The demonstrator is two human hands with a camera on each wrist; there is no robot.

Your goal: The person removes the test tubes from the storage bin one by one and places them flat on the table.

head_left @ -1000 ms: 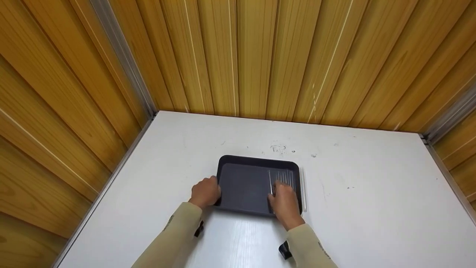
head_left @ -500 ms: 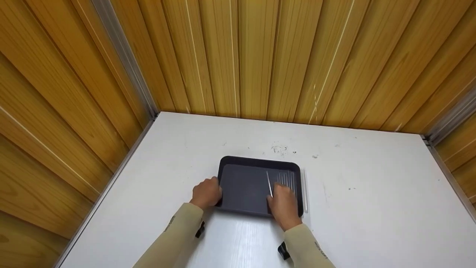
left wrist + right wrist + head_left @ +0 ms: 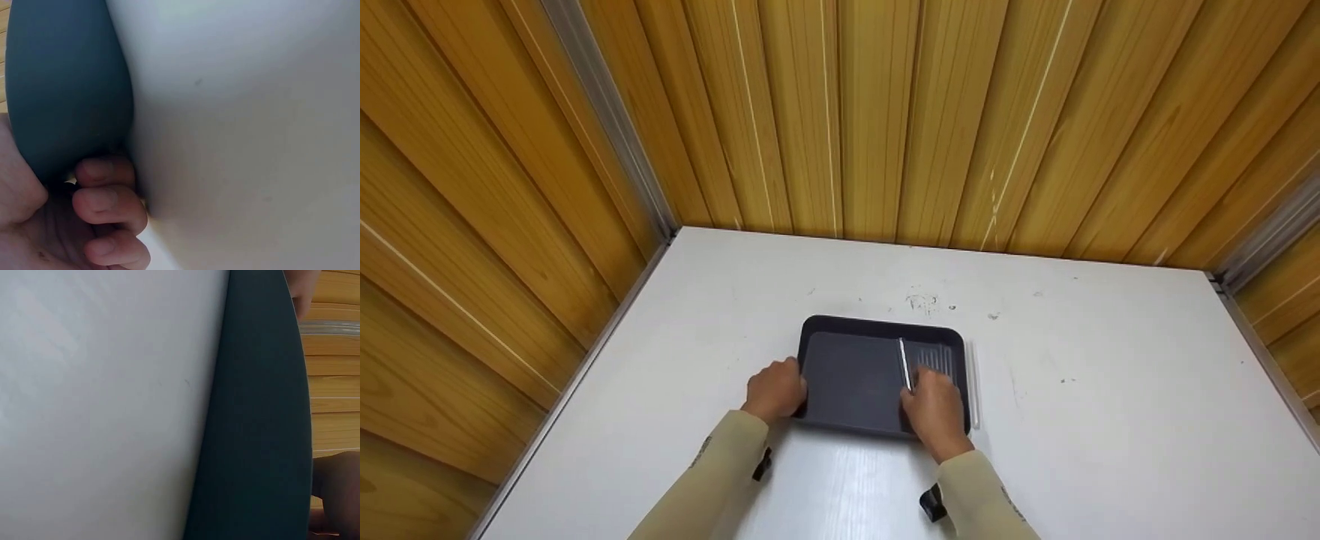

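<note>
A dark tray [image 3: 855, 375] sits mid-worktop [image 3: 1110, 420] nearer the front edge. The left hand [image 3: 775, 390] grips its left rim, likely steadying it, while the right hand [image 3: 936, 409] pinches a thin clear rod [image 3: 904, 364] inside.

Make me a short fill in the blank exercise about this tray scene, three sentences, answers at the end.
1. The dark tray sits on a ____ table.
2. The left hand grips the tray's ____ edge.
3. The right hand holds a thin clear ____ over the tray.

Answers: white; left; rod
</note>
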